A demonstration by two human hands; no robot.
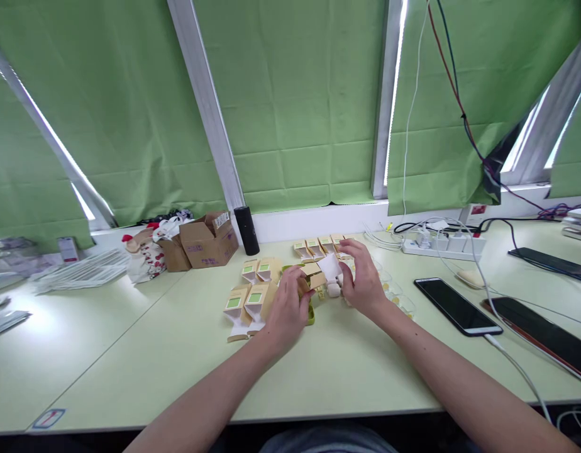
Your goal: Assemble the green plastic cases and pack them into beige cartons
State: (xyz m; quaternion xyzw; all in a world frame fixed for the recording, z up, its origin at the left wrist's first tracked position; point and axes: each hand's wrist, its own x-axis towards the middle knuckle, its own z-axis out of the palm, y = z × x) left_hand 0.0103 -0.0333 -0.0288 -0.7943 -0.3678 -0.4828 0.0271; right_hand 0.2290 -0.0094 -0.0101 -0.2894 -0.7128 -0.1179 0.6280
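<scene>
My left hand [287, 308] is closed round a small brown cardboard box [313, 277] with its flaps up. A white flap [329, 267] shows on the box's right side. My right hand [363, 280] is beside that flap, thumb and fingers apart; whether they touch it is unclear. Below, between the hands, are small whitish rounded pieces [334, 288]. A green tray [310, 314] is partly hidden behind my left hand. Left of it stand several brown boxes with green windows [255, 298], some with flaps open. More such boxes [314, 248] stand in a row behind.
Clear plastic holders [398, 301] lie beyond my right wrist. To the right are a phone [455, 305], a dark flat device [545, 333] and a power strip [444, 245] with cables. At the back left stand a black cylinder [247, 230] and a carton [208, 242].
</scene>
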